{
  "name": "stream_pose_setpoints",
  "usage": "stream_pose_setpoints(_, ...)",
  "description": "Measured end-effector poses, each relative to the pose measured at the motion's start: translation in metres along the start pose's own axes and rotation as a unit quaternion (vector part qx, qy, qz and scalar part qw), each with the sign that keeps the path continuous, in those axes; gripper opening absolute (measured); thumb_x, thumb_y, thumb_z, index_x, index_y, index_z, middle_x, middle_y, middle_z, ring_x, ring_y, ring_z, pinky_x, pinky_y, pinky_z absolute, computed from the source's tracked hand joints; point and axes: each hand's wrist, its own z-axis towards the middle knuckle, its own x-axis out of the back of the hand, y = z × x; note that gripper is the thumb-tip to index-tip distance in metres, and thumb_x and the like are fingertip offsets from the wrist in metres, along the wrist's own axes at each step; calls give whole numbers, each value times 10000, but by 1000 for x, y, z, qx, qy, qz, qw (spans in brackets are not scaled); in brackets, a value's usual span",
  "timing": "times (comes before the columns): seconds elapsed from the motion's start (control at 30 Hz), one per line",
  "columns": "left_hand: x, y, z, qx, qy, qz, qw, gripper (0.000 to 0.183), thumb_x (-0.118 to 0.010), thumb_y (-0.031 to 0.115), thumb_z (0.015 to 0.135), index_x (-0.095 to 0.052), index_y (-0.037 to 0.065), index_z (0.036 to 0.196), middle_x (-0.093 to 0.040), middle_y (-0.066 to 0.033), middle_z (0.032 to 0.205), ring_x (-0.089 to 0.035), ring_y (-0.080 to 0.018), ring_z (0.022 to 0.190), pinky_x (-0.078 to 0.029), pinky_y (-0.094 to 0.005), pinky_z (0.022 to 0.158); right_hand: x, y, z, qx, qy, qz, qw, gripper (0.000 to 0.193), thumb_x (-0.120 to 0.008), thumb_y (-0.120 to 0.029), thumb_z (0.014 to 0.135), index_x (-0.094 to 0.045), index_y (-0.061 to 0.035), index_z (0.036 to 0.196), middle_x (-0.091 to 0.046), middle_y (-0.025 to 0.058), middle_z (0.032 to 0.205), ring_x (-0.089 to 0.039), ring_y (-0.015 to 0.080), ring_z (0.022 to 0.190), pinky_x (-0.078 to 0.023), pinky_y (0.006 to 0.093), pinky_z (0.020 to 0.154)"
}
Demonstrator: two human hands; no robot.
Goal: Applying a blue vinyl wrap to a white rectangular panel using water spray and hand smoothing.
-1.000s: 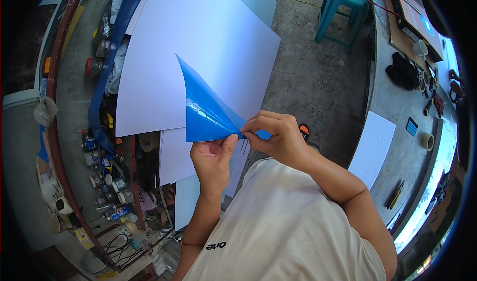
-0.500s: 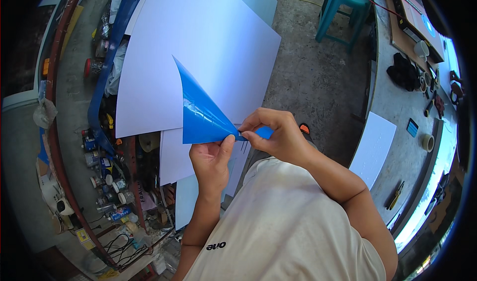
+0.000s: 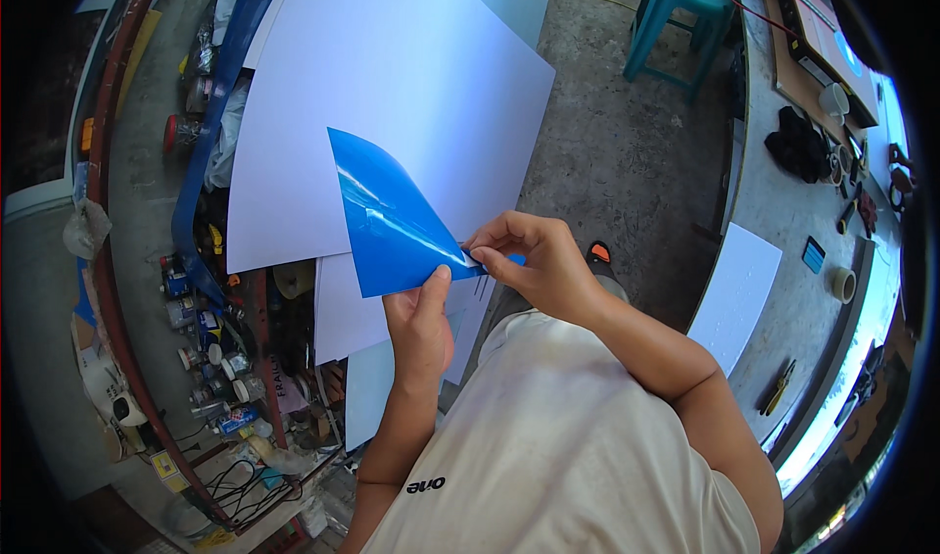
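Note:
A glossy blue sheet (image 3: pixel 387 216), thin and curling, is held up between both hands in front of large white panels (image 3: pixel 392 74). My left hand (image 3: pixel 423 324) pinches its lower edge, the thumb on the shiny face and the fingers behind. At the sheet's right corner, my right hand (image 3: pixel 534 260) is closed, thumb and fingertips pinching the narrow corner. A small pale strip shows at that pinch; what it is I cannot make out. A bit of blue also shows beneath the right fingers.
To the left, a shelf holds several bottles and jars (image 3: pixel 235 368). A green stool (image 3: pixel 690 0) stands on the concrete floor ahead. The right-hand workbench (image 3: pixel 783 299) carries a white sheet (image 3: pixel 739 280), a tape roll (image 3: pixel 843 282), pliers (image 3: pixel 779 387) and a blue scraper (image 3: pixel 814 253).
The blue sheet's free end has swung left and opened out, showing more of its face. Both hands have shifted only slightly and keep their pinch.

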Motion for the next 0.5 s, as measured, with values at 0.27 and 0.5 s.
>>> stream_pose_setpoints(0.27,2,-8,7,36,51,49,997,425,-478,260,1042,-388,56,1404,-527,-98,1286,-572,-213,1135,-498,-382,960,-13,4,4,17,3,-20,1000,69,-668,-5,905,-646,42,951,-710,97,996,-682,149,915,-555,277,807)
stream_pose_setpoints(0.5,-3,-2,8,17,84,-58,995,489,-425,302,1056,-322,60,1468,-495,-131,1378,-553,-266,1216,-517,-436,955,0,33,19,-16,89,191,977,118,-606,-82,967,-586,35,961,-668,75,904,-644,121,828,-553,282,788)
